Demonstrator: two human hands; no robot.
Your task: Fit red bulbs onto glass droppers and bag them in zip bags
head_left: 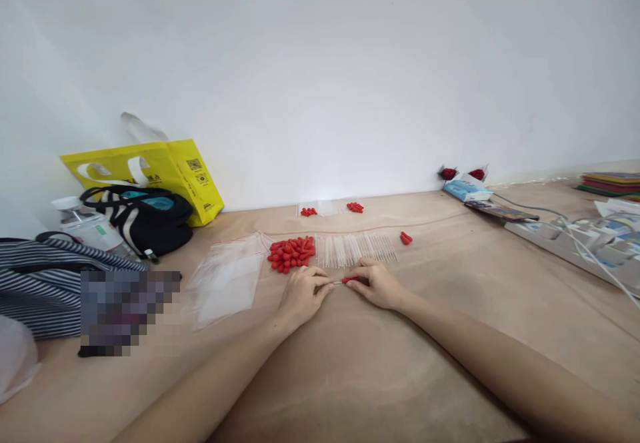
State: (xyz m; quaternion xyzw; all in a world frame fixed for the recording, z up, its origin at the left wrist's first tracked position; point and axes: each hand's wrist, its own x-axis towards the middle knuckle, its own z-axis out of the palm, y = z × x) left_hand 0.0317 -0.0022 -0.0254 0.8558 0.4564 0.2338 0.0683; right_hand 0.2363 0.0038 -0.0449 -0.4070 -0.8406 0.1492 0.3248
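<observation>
Just below centre frame, the left grip [306, 294] pinches a thin stick [337, 283], the right grip [376, 284] clamps a red piece [351, 280]; both look light, the stick likely fragile, best held near its tip!

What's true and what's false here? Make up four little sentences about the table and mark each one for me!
1. The right hand holds a red piece. True.
2. The yellow bag is on the right side. False: the yellow bag is on the left.
3. The red pile lies beside a row of thin sticks. True.
4. The left hand lies flat. False: it pinches a thin pale piece.
</observation>
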